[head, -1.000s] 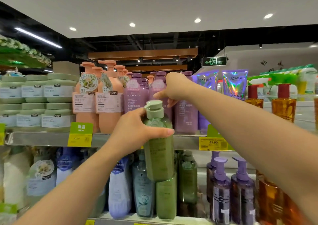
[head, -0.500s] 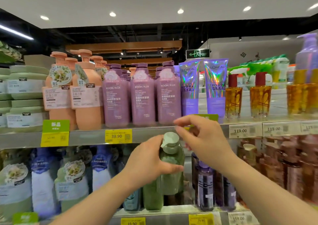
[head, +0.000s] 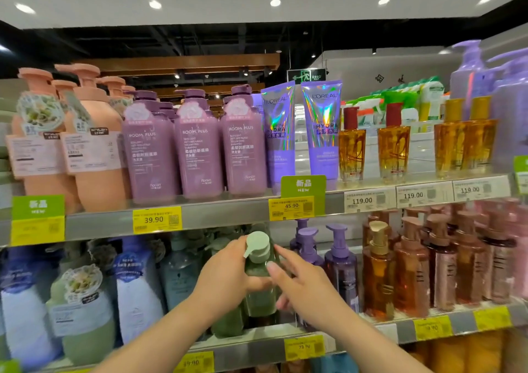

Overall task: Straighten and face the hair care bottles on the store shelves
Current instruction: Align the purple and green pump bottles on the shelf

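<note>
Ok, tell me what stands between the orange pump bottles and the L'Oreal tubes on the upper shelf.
Three purple Room Plus bottles fill the stretch between the orange pump bottles and the L'Oreal tubes, labels forward, in the head view.

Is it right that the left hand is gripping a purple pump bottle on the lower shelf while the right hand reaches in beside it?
Not quite. The bottle is green, not purple: the head view shows the left hand gripping a green pump bottle with a pale green pump, at the lower shelf. The right hand does reach in beside it.
</note>
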Demonstrator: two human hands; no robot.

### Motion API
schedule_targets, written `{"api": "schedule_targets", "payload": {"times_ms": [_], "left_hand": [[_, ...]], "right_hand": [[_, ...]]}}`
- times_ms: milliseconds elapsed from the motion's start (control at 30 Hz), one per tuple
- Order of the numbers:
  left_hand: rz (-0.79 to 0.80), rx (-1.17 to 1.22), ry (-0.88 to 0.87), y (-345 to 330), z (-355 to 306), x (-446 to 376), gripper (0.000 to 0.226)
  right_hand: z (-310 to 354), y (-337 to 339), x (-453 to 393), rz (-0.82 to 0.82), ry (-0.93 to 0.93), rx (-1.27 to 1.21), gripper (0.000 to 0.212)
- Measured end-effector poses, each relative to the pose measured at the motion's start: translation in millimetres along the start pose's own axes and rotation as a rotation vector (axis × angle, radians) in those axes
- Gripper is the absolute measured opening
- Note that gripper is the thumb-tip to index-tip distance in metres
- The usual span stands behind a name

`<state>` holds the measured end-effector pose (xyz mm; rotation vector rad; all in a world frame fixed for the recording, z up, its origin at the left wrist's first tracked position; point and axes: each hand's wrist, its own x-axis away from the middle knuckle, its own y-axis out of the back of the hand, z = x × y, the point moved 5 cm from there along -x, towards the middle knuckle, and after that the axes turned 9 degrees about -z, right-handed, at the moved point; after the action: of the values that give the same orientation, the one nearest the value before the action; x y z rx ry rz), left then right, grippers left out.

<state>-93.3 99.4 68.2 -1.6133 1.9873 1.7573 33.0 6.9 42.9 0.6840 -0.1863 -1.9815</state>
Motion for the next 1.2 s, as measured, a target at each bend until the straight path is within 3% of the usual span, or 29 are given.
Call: {"api": "schedule_targets", "payload": {"times_ms": [233, 367, 467, 600, 733, 833, 967, 1067, 1133, 1200], "left_hand": [[0.178, -0.05, 0.193, -22.4, 17.7, -1.5, 0.057], [0.161, -0.132, 0.288, -22.3, 11.3, -9.3, 0.05], [0.107, -0.191, 0.277, -20.2, 13.7, -15.9, 0.05], [0.124, -0.247, 0.197, -20.5, 16.4, -14.0, 0.068], [0.122, -0.21, 0.184, -18.7, 16.1, -2.8, 0.058], [0.026, -0.135, 0.184, -4.4, 19.4, 7.7, 0.05], [-0.25, -0.132, 0.227, 32.7, 42.1, 21.9, 0.012], [-0.38, -0.147, 0.335, 56.7, 67.5, 35.2, 0.014], [-0.404, -0.169, 0.369, 64.5, 82.3, 42.5, 0.018], [-0.398, -0.194, 0.385, 66.7, 92.5, 47.7, 0.018]], "right_hand": [[-13.6, -13.8, -16.4, 0.042, -0.086, 0.182, 0.069], [-20.3, -14.9, -28.4, 0.027, -0.088, 0.214, 0.071], [-28.3, -15.4, -36.0, 0.042, -0.098, 0.22, 0.069], [-40.8, -21.4, -41.4, 0.087, -0.128, 0.211, 0.066], [-44.9, -25.2, -44.4, 0.091, -0.128, 0.225, 0.066], [-49.7, -28.3, -42.9, 0.093, -0.12, 0.268, 0.067], [-50.0, -23.8, -38.3, -0.133, 0.025, 0.394, 0.058], [-24.8, -23.7, -21.2, -0.303, 0.215, 0.22, 0.024], [-5.1, -39.5, -12.4, -0.243, 0.35, 0.17, 0.011], [11.3, -66.5, -11.4, -0.072, 0.447, 0.197, 0.023]]}}
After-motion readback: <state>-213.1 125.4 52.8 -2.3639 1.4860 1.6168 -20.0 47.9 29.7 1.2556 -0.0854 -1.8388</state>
